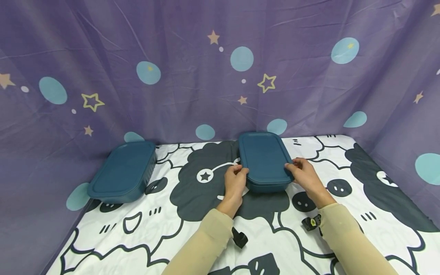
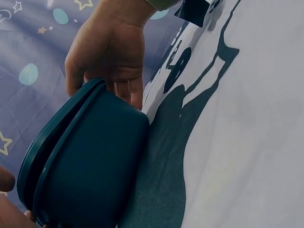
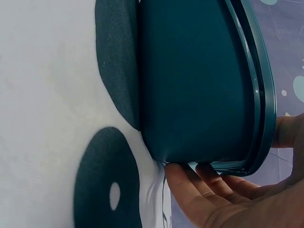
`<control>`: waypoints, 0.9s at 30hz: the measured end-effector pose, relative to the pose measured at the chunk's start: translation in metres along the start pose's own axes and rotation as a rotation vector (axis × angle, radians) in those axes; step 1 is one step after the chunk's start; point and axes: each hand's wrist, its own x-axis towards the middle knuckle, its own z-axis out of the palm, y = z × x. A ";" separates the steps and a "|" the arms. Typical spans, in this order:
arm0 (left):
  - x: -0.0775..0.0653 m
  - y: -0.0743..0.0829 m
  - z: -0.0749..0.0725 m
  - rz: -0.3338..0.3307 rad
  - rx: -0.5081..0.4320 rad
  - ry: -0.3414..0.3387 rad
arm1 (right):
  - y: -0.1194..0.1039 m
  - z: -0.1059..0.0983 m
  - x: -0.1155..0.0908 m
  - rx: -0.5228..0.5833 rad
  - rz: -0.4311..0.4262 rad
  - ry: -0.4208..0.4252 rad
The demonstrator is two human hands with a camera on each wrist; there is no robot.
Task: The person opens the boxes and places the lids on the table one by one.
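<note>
White cloth printed with black outlines, cartoon faces and large dark shapes covers the desk. Nearest are two pale beige sleeves, the left and the right, reaching forward over it, with a small black device at each wrist: one beside the left cuff, the other beside the right.

Beyond the cuffs, the left hand and the right hand flank a dark blue-green box, a little right of centre toward the far side of the cloth. Each hand pinches its edge near the front: the right thumb is at the lid, with the fingers bent against the side wall below the rim, slightly apart from one another. The left fingers reach round the opposite side and are partly hidden behind it, so their exact spread cannot be told. Seen from both wrists, the box rests on the cloth, and a dark groove runs between lid and rim; whether the lid is fully seated, I cannot tell.

Well apart to the left, near the cloth's far left corner, stands a second box of similar colour, lidded and turned at an angle.

Behind everything hangs a purple curtain with light blue ovals, white dots and stars.
</note>
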 end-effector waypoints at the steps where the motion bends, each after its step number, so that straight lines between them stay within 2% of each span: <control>1: 0.000 0.000 0.000 -0.001 0.009 -0.002 | 0.000 0.000 0.000 -0.001 -0.001 0.000; 8: 0.000 -0.001 -0.001 0.012 0.080 -0.007 | 0.002 0.000 0.001 -0.015 -0.005 -0.004; 16: 0.001 -0.002 -0.001 0.019 0.068 -0.003 | 0.002 -0.001 0.001 -0.015 -0.003 -0.003; 21: 0.000 -0.001 -0.001 0.013 0.061 -0.013 | 0.000 -0.001 0.001 -0.073 -0.009 0.017; 27: 0.001 -0.002 -0.001 0.019 0.056 -0.010 | -0.005 0.000 -0.002 -0.134 -0.062 0.033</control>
